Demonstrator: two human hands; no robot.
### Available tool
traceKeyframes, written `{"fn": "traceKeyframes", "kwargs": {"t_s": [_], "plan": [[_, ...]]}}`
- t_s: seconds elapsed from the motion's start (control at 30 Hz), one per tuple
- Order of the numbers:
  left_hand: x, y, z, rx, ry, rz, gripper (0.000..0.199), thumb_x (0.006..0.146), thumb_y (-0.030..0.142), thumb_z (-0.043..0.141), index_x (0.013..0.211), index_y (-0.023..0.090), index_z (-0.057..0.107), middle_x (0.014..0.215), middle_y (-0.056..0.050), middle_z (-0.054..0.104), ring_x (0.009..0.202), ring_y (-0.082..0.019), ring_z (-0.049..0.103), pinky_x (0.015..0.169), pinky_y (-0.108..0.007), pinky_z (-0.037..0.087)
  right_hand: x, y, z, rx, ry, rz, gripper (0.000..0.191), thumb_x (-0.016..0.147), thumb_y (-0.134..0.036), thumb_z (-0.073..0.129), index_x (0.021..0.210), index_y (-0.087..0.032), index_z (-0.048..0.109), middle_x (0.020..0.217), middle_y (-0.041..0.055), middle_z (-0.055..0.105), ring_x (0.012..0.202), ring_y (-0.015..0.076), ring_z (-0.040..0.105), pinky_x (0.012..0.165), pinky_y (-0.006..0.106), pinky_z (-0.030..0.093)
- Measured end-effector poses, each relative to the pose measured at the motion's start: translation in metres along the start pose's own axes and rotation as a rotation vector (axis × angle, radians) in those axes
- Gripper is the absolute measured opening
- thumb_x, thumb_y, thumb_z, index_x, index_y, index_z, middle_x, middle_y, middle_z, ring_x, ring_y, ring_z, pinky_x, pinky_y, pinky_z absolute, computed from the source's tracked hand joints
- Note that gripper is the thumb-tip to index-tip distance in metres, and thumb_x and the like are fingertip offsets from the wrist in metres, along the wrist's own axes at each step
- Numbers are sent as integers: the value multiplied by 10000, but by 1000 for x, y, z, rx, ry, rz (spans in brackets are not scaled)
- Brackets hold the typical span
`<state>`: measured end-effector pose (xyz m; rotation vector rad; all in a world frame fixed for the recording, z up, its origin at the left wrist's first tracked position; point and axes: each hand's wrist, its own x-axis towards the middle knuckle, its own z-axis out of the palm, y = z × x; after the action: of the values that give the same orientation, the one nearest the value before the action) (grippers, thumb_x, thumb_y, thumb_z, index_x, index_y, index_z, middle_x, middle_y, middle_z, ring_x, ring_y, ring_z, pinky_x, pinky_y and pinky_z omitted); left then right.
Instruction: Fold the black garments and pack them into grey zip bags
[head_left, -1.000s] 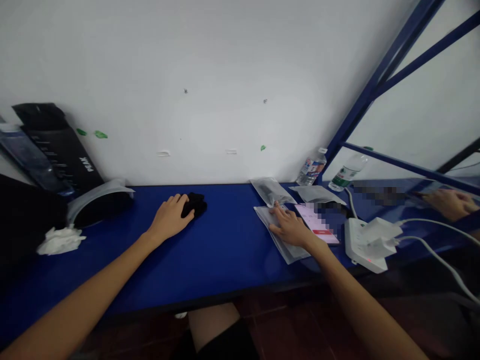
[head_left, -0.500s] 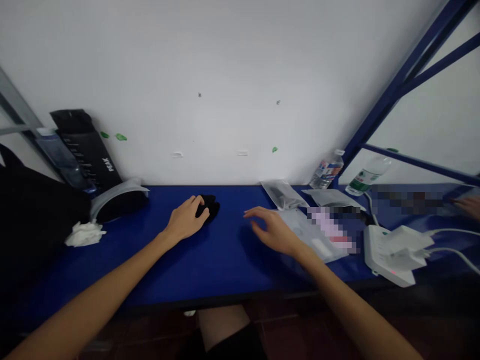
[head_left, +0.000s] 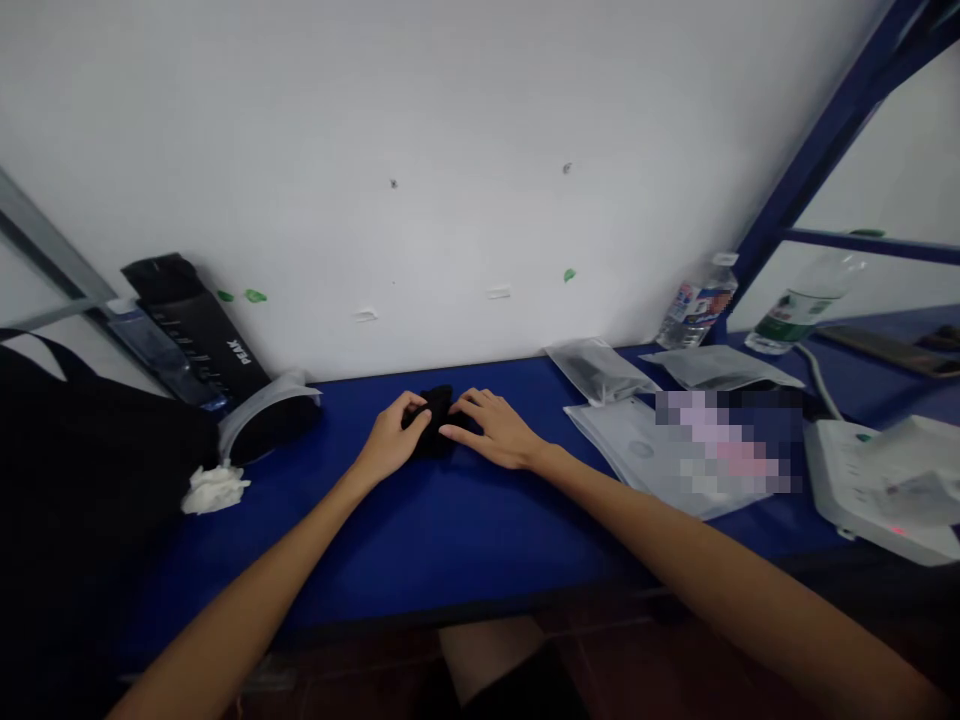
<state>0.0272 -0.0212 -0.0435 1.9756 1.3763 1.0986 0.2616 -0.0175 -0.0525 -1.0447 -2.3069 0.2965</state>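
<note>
A small black bundle (head_left: 436, 425), soft and cloth-like, lies on the blue table (head_left: 420, 545) near the wall; its exact kind is too dark to make out. My left hand (head_left: 396, 435) grips its left side, thumb and fingers curled around the edge. From the other side my right hand (head_left: 493, 428) holds the right part, fingers bent over it and thumb along the near edge. Both hands hide portions of the bundle.
Left are a black bag (head_left: 82, 460), crumpled tissue (head_left: 215, 490), a clear pouch with something black (head_left: 277, 425) and a black bottle (head_left: 199, 320). Right lie plastic bags (head_left: 600, 370), a water bottle (head_left: 697, 300) and a white power strip (head_left: 877, 490).
My right hand has moved left from beside the plastic bags onto the black bundle. My left hand stays on it. The view has shifted, and another person's hand at the right edge is gone.
</note>
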Motion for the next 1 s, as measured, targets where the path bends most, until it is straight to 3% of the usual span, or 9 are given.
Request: {"fn": "traceKeyframes", "kwargs": {"t_s": [0.07,0.23,0.37,0.43,0.57,0.73,0.87,1.0], "plan": [[0,1,2,-79,19,-2,220,964,443,609,1010,236,667,971,-19,725,948,-219,691,893,-353,516,0,1,-2,-37,8,31,396,1041,-607,636,1167,-234,684,1261,103,695,1197,289,655,1202,551,431],[0,6,1,-195,111,-83,285,957,509,609,1064,245,617,949,-19,687,838,-207,667,642,-287,484,1,18,-13,-54,-10,102,296,893,-361,752,1133,-233,635,1245,73,694,1211,278,671,1349,673,158],[1,6,-13,10,252,-53,242,938,382,623,1139,260,563,836,16,660,811,-207,675,735,-316,483,0,41,-27,-51,-14,192,399,850,-211,671,1246,-255,647,1305,78,694,1307,287,639,1329,733,141],[1,6,-21,181,214,-130,356,893,312,665,1216,279,519,782,46,663,781,-215,677,737,-325,454,-2,51,-32,-86,-18,263,442,820,-145,644,1246,-253,681,1331,91,685,1325,293,637,1324,740,149],[-2,3,-28,381,14,-270,474,831,267,727,1238,284,484,766,59,661,741,-225,663,684,-325,412,-6,60,-36,-184,-42,322,528,746,-58,607,1226,-233,741,1331,104,680,1232,287,689,1333,728,139],[-1,-4,-21,342,42,-71,387,798,165,688,1156,249,566,972,-6,648,795,-194,636,749,-330,504,-8,50,-38,-307,60,218,569,738,-37,562,1227,-216,790,1274,118,721,1215,319,698,1351,716,113],[-2,2,-12,314,104,125,257,915,138,546,1133,229,647,1141,-72,661,981,-216,675,950,-379,559,-6,33,-33,-226,162,106,577,900,-86,470,1400,-188,739,1494,154,669,1451,311,583,1379,604,198],[-9,17,-5,270,66,216,324,1102,336,443,1291,220,679,1311,-109,713,1245,-254,686,1152,-429,510,-8,21,-19,-208,-72,95,611,1099,-325,388,1681,-160,472,1774,171,399,1670,340,323,1367,631,215]]}}
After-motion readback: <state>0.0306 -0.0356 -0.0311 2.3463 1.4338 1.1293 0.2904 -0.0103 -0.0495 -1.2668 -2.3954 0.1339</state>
